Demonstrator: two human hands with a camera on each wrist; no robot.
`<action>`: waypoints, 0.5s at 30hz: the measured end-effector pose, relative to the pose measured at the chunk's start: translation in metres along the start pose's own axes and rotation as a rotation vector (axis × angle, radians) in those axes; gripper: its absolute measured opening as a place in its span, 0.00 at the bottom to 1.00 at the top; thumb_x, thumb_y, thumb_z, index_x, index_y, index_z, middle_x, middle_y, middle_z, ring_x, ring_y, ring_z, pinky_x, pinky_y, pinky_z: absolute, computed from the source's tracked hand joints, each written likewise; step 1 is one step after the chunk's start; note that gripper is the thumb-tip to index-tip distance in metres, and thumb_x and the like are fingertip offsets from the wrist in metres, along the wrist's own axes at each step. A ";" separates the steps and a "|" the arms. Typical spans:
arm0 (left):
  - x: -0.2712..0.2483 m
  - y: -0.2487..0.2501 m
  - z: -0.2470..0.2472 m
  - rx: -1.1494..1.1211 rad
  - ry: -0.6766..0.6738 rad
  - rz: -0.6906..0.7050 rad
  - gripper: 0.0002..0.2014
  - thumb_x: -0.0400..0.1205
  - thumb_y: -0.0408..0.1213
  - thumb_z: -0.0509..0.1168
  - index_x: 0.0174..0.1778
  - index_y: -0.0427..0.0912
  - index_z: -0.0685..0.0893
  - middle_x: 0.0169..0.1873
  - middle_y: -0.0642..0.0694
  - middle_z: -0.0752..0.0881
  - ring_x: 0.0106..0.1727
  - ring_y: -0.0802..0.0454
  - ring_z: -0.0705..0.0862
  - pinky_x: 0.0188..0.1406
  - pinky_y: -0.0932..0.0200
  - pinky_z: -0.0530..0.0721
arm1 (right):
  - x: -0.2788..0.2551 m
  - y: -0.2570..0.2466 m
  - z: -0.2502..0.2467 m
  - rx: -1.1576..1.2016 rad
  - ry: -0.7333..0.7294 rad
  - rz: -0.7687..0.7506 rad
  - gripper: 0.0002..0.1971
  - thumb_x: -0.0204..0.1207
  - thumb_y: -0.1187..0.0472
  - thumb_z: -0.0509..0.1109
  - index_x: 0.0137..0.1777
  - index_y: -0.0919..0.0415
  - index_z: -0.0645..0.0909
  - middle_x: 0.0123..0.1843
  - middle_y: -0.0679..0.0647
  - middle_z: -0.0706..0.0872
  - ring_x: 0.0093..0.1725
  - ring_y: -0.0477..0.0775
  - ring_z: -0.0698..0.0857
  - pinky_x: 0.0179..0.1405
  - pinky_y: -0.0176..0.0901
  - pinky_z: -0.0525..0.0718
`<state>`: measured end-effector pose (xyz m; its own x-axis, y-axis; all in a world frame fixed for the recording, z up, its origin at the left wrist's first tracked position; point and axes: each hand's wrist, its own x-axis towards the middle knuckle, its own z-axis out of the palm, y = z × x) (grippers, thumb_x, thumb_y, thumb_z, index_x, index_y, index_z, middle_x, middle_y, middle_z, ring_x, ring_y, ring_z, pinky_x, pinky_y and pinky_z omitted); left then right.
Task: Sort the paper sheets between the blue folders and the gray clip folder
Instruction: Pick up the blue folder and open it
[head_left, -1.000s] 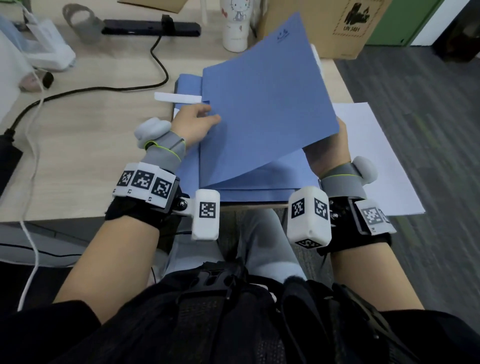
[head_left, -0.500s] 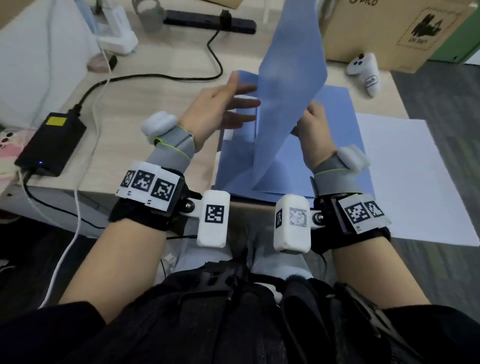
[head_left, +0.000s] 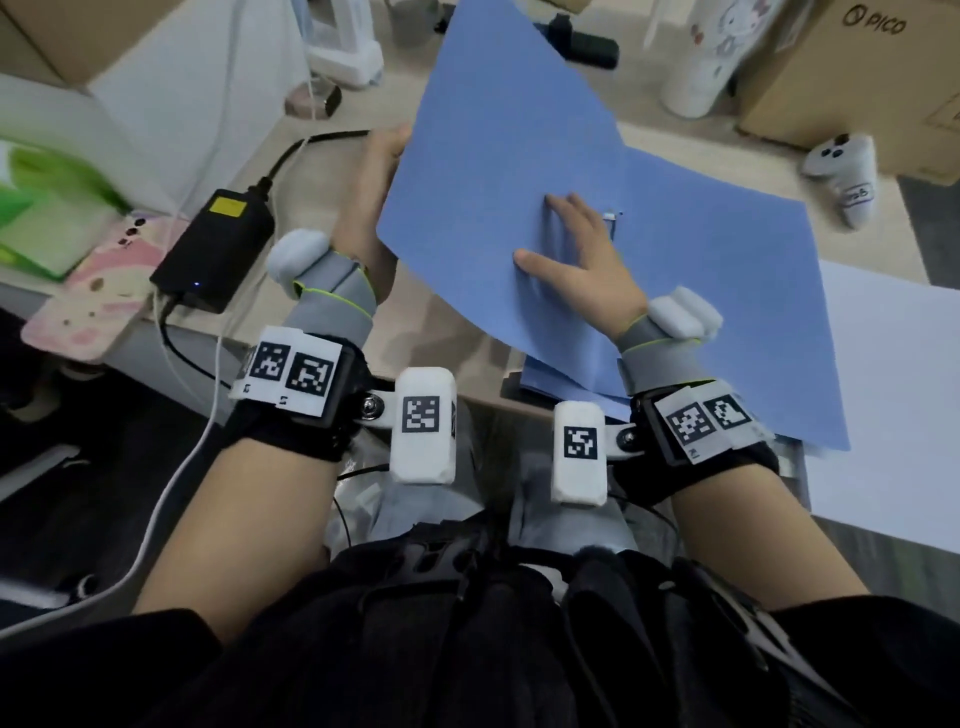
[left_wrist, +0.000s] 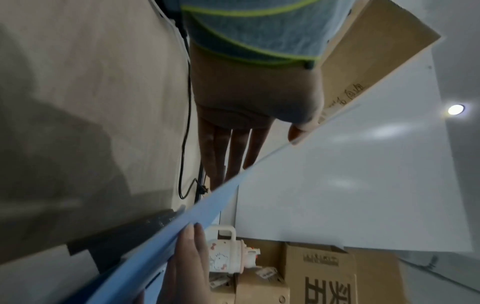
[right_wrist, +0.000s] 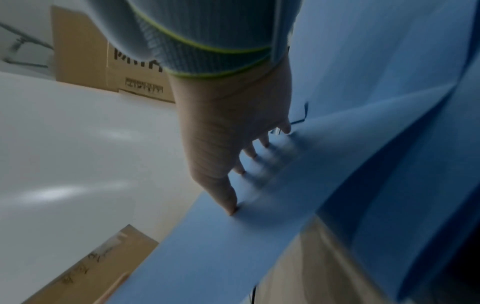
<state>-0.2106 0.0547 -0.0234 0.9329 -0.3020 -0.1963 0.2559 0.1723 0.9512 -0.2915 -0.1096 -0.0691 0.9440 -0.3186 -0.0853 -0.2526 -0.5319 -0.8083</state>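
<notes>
A large blue folder cover (head_left: 519, 156) tilts up on its left side above the desk. My left hand (head_left: 382, 171) holds its left edge; in the left wrist view the left hand (left_wrist: 259, 139) has straight fingers under the cover's edge (left_wrist: 207, 205) and the thumb on top. My right hand (head_left: 571, 244) lies flat on the cover with spread fingers, and its fingertips (right_wrist: 233, 209) press the blue surface (right_wrist: 259, 246). More blue folders (head_left: 566, 387) lie underneath at the desk's near edge. A white paper sheet (head_left: 883, 405) lies to the right. No gray clip folder shows.
A black power adapter (head_left: 218, 244) with its cables sits left of the folders. At the back right are a white controller (head_left: 847, 176), a cardboard box (head_left: 857, 67) and a white mug (head_left: 711, 52). A pink pad (head_left: 93, 291) lies at the left desk edge.
The blue cover, upright half a second ago, has swung over to the left and lower. My right hand moved from behind it onto its top. My left hand now holds its left edge.
</notes>
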 end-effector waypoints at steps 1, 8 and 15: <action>0.004 0.000 -0.006 0.033 0.047 -0.035 0.18 0.80 0.36 0.56 0.22 0.49 0.71 0.24 0.53 0.73 0.30 0.55 0.67 0.32 0.61 0.73 | 0.004 0.001 0.006 -0.046 -0.012 0.017 0.37 0.77 0.51 0.69 0.82 0.55 0.57 0.85 0.56 0.51 0.85 0.51 0.49 0.84 0.47 0.50; 0.016 -0.014 -0.038 0.160 0.128 0.031 0.13 0.74 0.27 0.62 0.42 0.45 0.90 0.32 0.53 0.87 0.29 0.58 0.80 0.33 0.67 0.78 | 0.017 0.001 0.021 -0.301 0.020 0.107 0.35 0.76 0.44 0.66 0.80 0.53 0.61 0.84 0.55 0.55 0.84 0.57 0.51 0.82 0.60 0.51; 0.030 -0.016 -0.056 0.419 0.131 -0.036 0.16 0.80 0.35 0.64 0.65 0.43 0.80 0.47 0.52 0.86 0.28 0.64 0.82 0.30 0.69 0.81 | 0.024 -0.012 0.017 -0.462 0.008 0.178 0.31 0.72 0.43 0.68 0.75 0.49 0.68 0.81 0.51 0.61 0.80 0.57 0.61 0.78 0.62 0.59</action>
<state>-0.1727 0.0954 -0.0581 0.9564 -0.1743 -0.2341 0.1895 -0.2391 0.9523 -0.2619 -0.0975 -0.0718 0.8765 -0.4409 -0.1930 -0.4791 -0.7602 -0.4388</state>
